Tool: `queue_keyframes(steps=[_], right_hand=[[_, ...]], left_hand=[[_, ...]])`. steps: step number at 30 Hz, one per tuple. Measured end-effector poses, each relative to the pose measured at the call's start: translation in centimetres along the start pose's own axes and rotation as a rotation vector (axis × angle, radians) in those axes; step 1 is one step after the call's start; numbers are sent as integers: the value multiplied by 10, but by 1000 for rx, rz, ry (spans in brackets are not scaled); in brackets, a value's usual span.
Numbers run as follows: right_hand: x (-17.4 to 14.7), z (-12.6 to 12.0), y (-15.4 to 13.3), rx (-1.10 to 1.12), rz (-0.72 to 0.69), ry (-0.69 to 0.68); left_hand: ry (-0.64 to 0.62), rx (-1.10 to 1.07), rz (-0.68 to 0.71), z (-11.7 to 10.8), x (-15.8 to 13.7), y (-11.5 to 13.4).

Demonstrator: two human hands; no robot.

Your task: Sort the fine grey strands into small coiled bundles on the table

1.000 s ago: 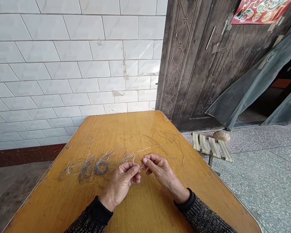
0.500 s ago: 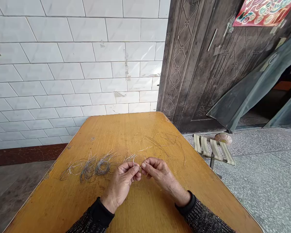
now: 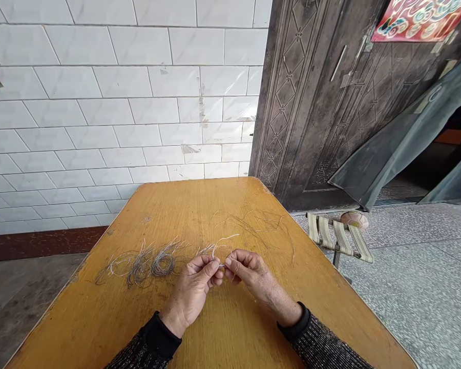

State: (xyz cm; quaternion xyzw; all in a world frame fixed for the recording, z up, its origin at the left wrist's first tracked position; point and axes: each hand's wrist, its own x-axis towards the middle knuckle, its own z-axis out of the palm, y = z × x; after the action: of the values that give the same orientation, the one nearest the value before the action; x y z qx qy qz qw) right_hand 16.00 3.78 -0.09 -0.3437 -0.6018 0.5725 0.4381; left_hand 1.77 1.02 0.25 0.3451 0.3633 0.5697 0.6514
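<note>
Nearest the camera, the left hand (image 3: 194, 287) and the right hand (image 3: 249, 274) are meeting fingertip to fingertip above the yellow wooden surface (image 3: 223, 333), each pinching closed on a thin silvery wire (image 3: 219, 245) that is looping up just beyond the fingers. Left of the hands, a tangle of wire coils (image 3: 149, 262) is lying on the surface. Farther back, loose wire strands (image 3: 253, 220) are spreading toward the far edge. Beyond the surface, a folding stool (image 3: 338, 237) is standing on the floor beside a dark door (image 3: 322, 102).
</note>
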Motion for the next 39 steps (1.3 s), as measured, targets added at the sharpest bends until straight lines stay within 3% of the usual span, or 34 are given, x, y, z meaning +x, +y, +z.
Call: queue_keyframes(steps=[5,10,16,30,39], right_hand=[[0,0,1,-39,-21,-6],[-1,-2,-2,-6,-66,129],[-2,-2,0,-94,-174,187],[-9,-4,-1,-641,-473,239],[-10,-4,-2,-809,-545,214]], left_hand=[[-4,6,56,1,0,0],[-8,61,38,1,-2,1],[-82,120,7,0,-3,-2],[-32,17,-39,-4,-1,-4],[-22,14,-59,-3,-1,-2]])
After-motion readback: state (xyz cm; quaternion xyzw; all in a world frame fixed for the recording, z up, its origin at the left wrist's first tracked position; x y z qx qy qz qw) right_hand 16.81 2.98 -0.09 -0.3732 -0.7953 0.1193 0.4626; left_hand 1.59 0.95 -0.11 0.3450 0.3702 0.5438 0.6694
